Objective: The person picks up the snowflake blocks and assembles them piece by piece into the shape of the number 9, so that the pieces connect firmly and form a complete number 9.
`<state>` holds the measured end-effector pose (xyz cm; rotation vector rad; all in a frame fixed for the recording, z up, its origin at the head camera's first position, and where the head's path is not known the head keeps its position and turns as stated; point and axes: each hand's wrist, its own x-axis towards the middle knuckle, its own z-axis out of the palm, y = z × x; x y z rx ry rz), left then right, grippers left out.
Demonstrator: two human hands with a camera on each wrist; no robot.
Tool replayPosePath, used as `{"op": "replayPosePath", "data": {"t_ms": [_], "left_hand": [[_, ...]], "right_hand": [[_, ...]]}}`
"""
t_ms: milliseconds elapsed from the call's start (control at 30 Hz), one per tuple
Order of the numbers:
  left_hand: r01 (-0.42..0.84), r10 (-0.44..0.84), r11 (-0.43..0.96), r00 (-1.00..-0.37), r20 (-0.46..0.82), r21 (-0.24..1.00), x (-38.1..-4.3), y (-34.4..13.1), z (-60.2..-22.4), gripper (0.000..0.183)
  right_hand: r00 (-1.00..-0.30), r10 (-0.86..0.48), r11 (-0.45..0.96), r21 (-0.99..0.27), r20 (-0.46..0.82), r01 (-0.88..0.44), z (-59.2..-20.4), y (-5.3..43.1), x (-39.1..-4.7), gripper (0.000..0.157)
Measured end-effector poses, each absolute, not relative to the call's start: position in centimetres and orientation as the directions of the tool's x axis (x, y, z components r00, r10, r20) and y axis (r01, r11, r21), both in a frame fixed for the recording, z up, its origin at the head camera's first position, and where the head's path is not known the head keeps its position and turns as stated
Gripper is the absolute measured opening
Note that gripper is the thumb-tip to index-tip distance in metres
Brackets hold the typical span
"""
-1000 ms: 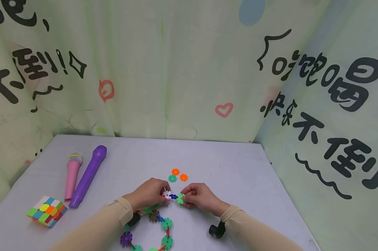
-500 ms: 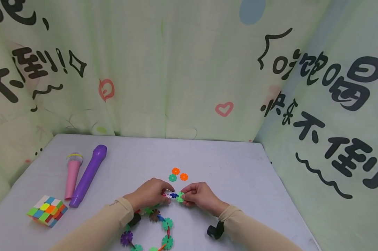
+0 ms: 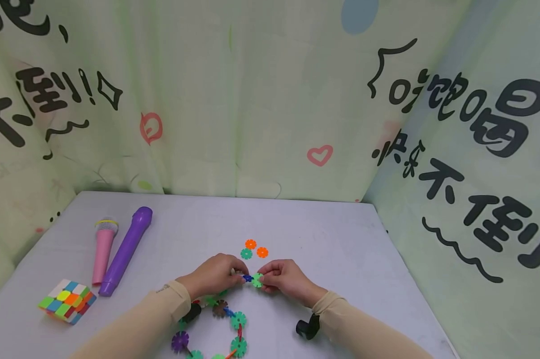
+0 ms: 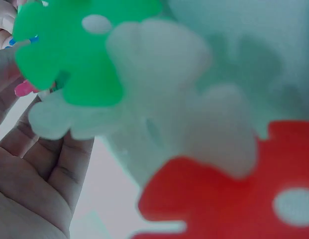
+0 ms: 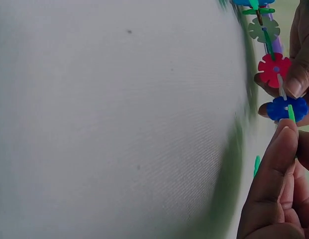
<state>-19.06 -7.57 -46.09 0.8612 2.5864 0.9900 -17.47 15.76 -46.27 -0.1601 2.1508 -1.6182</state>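
Observation:
In the head view, my left hand [image 3: 217,274] and right hand [image 3: 289,283] meet above the table, working on plastic snowflake discs. My right thumb and fingers pinch a light green disc [image 3: 257,280], which meets a dark blue disc [image 5: 287,108] slot to slot. Fingers of my left hand hold the chain's end by the blue disc; a white disc there is mostly covered. Behind it in the right wrist view follows a pinkish-red disc [image 5: 271,69]. The rest of the linked chain [image 3: 239,320] curves down toward me, partly beneath my left forearm and past the frame's bottom.
Two orange discs [image 3: 250,244] and a teal disc [image 3: 246,254] lie loose beyond my hands. To the left are a pink microphone [image 3: 103,252], a purple microphone-shaped stick [image 3: 126,252] and a puzzle cube [image 3: 67,302]. Curtains enclose the table's back and sides.
My left fingers have shifted slightly over the white disc, covering it up to the blue one. The light green disc has turned a little in my right fingers; both hands stay nearly in place.

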Motion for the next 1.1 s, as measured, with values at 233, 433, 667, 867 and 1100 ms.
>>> {"op": "replayPosePath", "data": {"t_ms": [233, 433, 667, 867, 1100], "left_hand": [[0.441, 0.603, 0.595, -0.798, -0.01, 0.672, -18.93, -7.52, -45.88, 0.011], [0.44, 0.599, 0.6, -0.801, -0.011, 0.668, -18.95, -7.45, -45.95, 0.01], [0.469, 0.609, 0.593, -0.793, 0.017, 0.655, -19.04, -7.42, -45.98, 0.009], [0.499, 0.608, 0.601, -0.793, 0.049, 0.624, -19.11, -7.42, -46.01, 0.008], [0.521, 0.603, 0.605, -0.794, 0.08, 0.602, -19.14, -7.4, -46.14, 0.009]], "right_hand": [[-0.892, -0.347, 0.319, -0.931, -0.289, 0.178, -46.38, 16.14, -17.73, 0.017], [-0.902, -0.331, 0.303, -0.937, -0.277, 0.176, -46.46, 16.38, -17.69, 0.023], [-0.906, -0.314, 0.255, -0.945, -0.282, 0.206, -46.14, 15.86, -17.43, 0.024], [-0.905, -0.295, 0.275, -0.934, -0.307, 0.227, -46.17, 15.73, -17.28, 0.023], [-0.906, -0.288, 0.26, -0.936, -0.311, 0.238, -46.61, 15.91, -17.12, 0.021]]}}
